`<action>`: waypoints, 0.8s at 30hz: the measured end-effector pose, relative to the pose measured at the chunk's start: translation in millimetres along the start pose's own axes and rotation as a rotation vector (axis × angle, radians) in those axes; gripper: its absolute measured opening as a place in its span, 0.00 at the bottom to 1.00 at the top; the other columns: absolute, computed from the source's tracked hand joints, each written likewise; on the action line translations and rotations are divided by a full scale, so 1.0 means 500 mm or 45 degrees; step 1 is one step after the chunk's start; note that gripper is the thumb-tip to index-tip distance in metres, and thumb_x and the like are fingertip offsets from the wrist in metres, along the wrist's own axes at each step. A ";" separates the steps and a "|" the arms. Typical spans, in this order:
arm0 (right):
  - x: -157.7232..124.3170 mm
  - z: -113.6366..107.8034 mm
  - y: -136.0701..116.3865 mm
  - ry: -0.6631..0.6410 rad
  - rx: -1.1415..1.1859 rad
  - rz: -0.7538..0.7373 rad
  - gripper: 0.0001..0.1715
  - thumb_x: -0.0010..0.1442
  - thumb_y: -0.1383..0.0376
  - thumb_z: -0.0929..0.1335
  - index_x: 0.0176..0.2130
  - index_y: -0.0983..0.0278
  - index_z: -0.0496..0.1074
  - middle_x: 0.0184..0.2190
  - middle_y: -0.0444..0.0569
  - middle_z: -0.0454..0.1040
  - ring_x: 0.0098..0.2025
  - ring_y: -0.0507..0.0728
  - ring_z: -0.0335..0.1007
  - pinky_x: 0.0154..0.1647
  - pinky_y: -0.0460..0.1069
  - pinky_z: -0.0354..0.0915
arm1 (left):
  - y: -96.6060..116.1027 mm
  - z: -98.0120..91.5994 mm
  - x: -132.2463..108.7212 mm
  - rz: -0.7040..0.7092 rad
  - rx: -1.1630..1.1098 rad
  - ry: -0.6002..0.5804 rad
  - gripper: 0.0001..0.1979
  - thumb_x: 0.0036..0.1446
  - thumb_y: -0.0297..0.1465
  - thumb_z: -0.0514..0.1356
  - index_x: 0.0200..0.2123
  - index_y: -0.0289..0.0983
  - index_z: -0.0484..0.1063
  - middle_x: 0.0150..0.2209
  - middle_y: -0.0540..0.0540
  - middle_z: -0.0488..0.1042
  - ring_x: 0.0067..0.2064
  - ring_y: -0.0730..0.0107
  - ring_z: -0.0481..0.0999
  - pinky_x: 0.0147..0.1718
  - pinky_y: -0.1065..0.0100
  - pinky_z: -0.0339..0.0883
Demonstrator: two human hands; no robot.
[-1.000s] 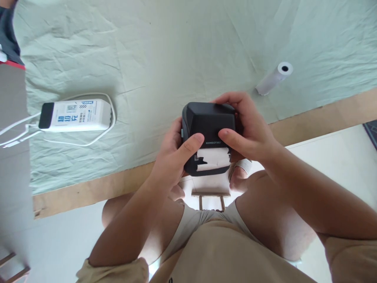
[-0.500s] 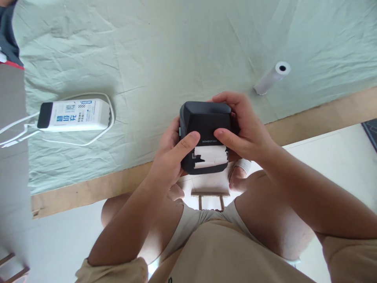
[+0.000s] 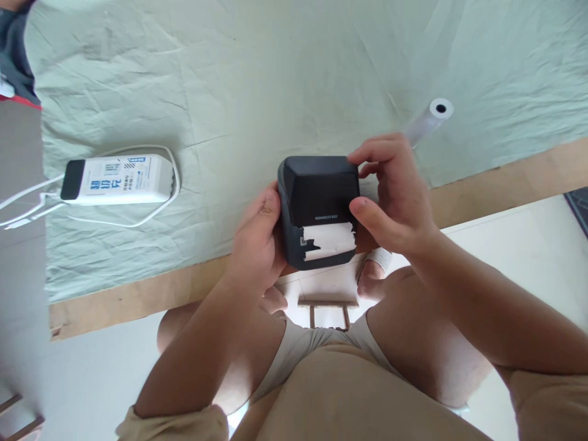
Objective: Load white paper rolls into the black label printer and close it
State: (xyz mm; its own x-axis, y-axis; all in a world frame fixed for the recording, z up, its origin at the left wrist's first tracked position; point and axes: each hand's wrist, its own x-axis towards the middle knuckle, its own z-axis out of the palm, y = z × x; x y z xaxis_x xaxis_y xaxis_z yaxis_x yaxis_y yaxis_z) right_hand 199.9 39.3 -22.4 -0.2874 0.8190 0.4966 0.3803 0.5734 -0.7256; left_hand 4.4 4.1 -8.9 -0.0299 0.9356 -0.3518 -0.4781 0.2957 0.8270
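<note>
A black label printer (image 3: 324, 187) sits over the table's near edge, its lid down and the NIIMBOT lettering towards me. From its front slot a torn strip of white paper (image 3: 331, 240) sticks out. My left hand (image 3: 257, 236) grips the printer's left side, thumb along the side wall; the fingers underneath are hidden. At the right side is my right hand (image 3: 402, 196), its thumb and fingers spread apart. The thumb tip and index fingertip are at the printer's right edge; whether they touch it I cannot tell.
A white paper roll (image 3: 427, 122) lies to the right on the green cloth (image 3: 257, 79). To the left is a white power strip (image 3: 124, 177) with white cables. The wooden table edge (image 3: 138, 291) runs in front of me. Part of another person's dark clothing (image 3: 18, 55) shows top left.
My right hand has loosened from the printer and shifted right, fingers spreading. My left thumb has slid off the printer's top to its left side. The printer has barely moved.
</note>
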 end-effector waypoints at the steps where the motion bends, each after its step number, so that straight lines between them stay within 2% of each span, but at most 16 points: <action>1: -0.001 -0.001 0.002 -0.006 0.008 -0.022 0.21 0.67 0.49 0.68 0.55 0.53 0.69 0.51 0.53 0.75 0.57 0.65 0.72 0.54 0.64 0.74 | 0.002 0.001 0.001 0.014 -0.016 -0.010 0.06 0.63 0.35 0.69 0.35 0.40 0.79 0.33 0.51 0.82 0.38 0.66 0.84 0.34 0.69 0.78; 4: 0.000 -0.006 0.006 -0.061 0.036 -0.038 0.26 0.61 0.52 0.74 0.56 0.53 0.69 0.53 0.54 0.74 0.59 0.66 0.71 0.50 0.61 0.75 | 0.006 0.006 0.002 0.038 -0.037 -0.019 0.05 0.61 0.32 0.70 0.34 0.40 0.79 0.33 0.51 0.83 0.38 0.66 0.84 0.32 0.70 0.78; 7: 0.003 -0.011 0.002 0.018 0.015 -0.056 0.31 0.58 0.48 0.77 0.55 0.52 0.69 0.52 0.53 0.75 0.55 0.66 0.73 0.48 0.62 0.76 | 0.005 0.007 0.004 0.028 -0.020 0.017 0.06 0.62 0.34 0.70 0.35 0.40 0.78 0.39 0.49 0.85 0.46 0.61 0.85 0.39 0.66 0.81; 9: 0.006 -0.014 -0.011 0.183 -0.052 -0.066 0.28 0.58 0.44 0.77 0.51 0.52 0.70 0.40 0.48 0.75 0.42 0.62 0.75 0.40 0.61 0.74 | 0.003 0.006 0.004 0.003 -0.018 0.026 0.07 0.62 0.35 0.70 0.35 0.40 0.78 0.41 0.48 0.86 0.49 0.58 0.85 0.44 0.63 0.81; 11: 0.010 -0.016 -0.029 0.316 -0.122 -0.015 0.20 0.63 0.45 0.75 0.46 0.52 0.70 0.24 0.40 0.67 0.26 0.57 0.67 0.29 0.57 0.67 | 0.001 0.004 0.003 -0.034 -0.020 0.016 0.08 0.62 0.37 0.70 0.36 0.40 0.79 0.38 0.49 0.85 0.46 0.61 0.85 0.43 0.65 0.81; 13: 0.015 -0.016 -0.043 0.362 -0.138 0.061 0.15 0.68 0.47 0.71 0.43 0.52 0.69 0.17 0.36 0.60 0.18 0.53 0.59 0.22 0.54 0.58 | 0.000 0.003 0.003 -0.061 -0.006 0.014 0.09 0.62 0.38 0.71 0.38 0.40 0.80 0.36 0.50 0.83 0.41 0.65 0.85 0.39 0.68 0.79; 15: 0.022 -0.012 -0.046 0.422 -0.096 0.058 0.15 0.70 0.46 0.71 0.42 0.52 0.68 0.17 0.35 0.61 0.17 0.53 0.60 0.20 0.52 0.56 | 0.000 0.004 0.003 -0.060 0.008 0.034 0.11 0.61 0.41 0.71 0.39 0.40 0.80 0.36 0.50 0.83 0.40 0.67 0.85 0.38 0.69 0.78; 18: 0.031 -0.002 -0.031 0.495 -0.009 0.015 0.18 0.67 0.46 0.73 0.41 0.53 0.66 0.25 0.38 0.71 0.20 0.52 0.66 0.19 0.51 0.59 | 0.001 0.007 0.001 -0.053 -0.006 0.015 0.11 0.61 0.41 0.71 0.37 0.40 0.79 0.35 0.50 0.82 0.39 0.66 0.85 0.37 0.69 0.78; 20: 0.036 0.003 -0.021 0.443 -0.034 0.034 0.17 0.67 0.49 0.73 0.39 0.54 0.67 0.32 0.40 0.77 0.21 0.51 0.66 0.20 0.51 0.61 | 0.001 0.007 -0.002 -0.055 0.003 -0.029 0.11 0.61 0.40 0.70 0.40 0.40 0.80 0.36 0.49 0.83 0.40 0.65 0.85 0.37 0.69 0.78; 22: 0.040 0.003 -0.021 0.279 -0.147 0.078 0.12 0.68 0.53 0.72 0.38 0.55 0.69 0.35 0.41 0.80 0.24 0.50 0.68 0.26 0.52 0.66 | 0.000 0.004 -0.006 -0.046 0.043 -0.056 0.12 0.63 0.41 0.69 0.44 0.40 0.80 0.37 0.49 0.83 0.41 0.65 0.85 0.37 0.69 0.78; 24: 0.044 -0.003 -0.032 0.070 -0.308 0.096 0.08 0.68 0.58 0.70 0.37 0.57 0.71 0.33 0.42 0.80 0.26 0.52 0.69 0.31 0.53 0.66 | -0.002 0.000 -0.008 -0.029 0.081 -0.057 0.13 0.64 0.42 0.69 0.44 0.40 0.80 0.37 0.49 0.83 0.41 0.66 0.84 0.37 0.70 0.78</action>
State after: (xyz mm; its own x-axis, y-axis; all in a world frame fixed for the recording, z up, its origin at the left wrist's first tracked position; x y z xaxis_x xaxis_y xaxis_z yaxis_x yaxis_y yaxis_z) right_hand 188.5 48.2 0.8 -0.2047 0.8557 0.4753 0.5998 0.4934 -0.6299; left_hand 4.8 0.1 -8.4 0.0200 0.9358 -0.3519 -0.4214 0.3271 0.8458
